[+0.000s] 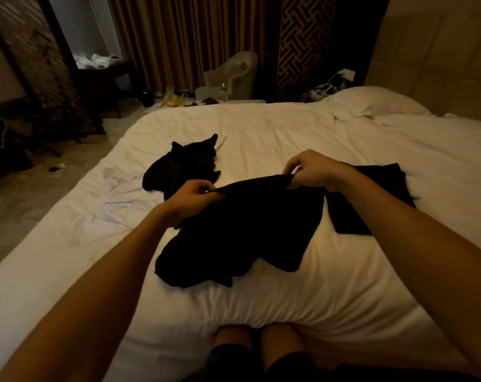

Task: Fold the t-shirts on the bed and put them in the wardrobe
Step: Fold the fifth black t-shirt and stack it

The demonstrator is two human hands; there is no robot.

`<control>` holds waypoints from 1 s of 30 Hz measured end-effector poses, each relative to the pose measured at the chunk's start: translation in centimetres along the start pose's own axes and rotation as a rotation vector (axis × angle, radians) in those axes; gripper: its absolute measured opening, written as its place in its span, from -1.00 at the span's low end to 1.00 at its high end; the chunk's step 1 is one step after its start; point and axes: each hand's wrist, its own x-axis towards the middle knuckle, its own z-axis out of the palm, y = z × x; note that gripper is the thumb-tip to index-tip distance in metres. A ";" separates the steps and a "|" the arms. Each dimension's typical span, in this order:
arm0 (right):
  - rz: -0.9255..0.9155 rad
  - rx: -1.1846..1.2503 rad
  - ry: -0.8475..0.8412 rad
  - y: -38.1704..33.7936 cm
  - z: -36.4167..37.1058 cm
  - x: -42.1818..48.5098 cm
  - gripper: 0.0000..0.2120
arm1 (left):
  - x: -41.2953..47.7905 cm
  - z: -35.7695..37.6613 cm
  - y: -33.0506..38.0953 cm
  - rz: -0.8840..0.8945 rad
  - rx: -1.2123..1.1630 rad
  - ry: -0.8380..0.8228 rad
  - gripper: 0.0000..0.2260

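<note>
A black t-shirt hangs crumpled over the white bed, lifted by its upper edge. My left hand pinches that edge on the left, and my right hand pinches it on the right. A second black t-shirt lies crumpled on the bed farther back and to the left. A folded black t-shirt lies flat at the right, partly under my right forearm. No wardrobe can be made out in this view.
A white pillow sits at the bed's far right with cables and a wall socket behind it. Past the bed stand a pale armchair, curtains and a dark desk. Litter lies on the floor at left.
</note>
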 end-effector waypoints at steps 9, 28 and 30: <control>0.043 0.147 0.034 0.6 -2.0 -1.8 -0.92 | -2.3 -7.4 -0.1 0.183 0.644 0.387 -0.83; 0.112 0.137 0.356 1.4 -3.6 -1.8 -0.84 | -3.6 -7.4 1.1 -0.179 0.066 0.334 -0.89; 0.109 0.031 0.326 2.4 -2.1 -0.9 -0.82 | -2.1 -6.0 1.7 -0.201 -0.118 0.304 -0.89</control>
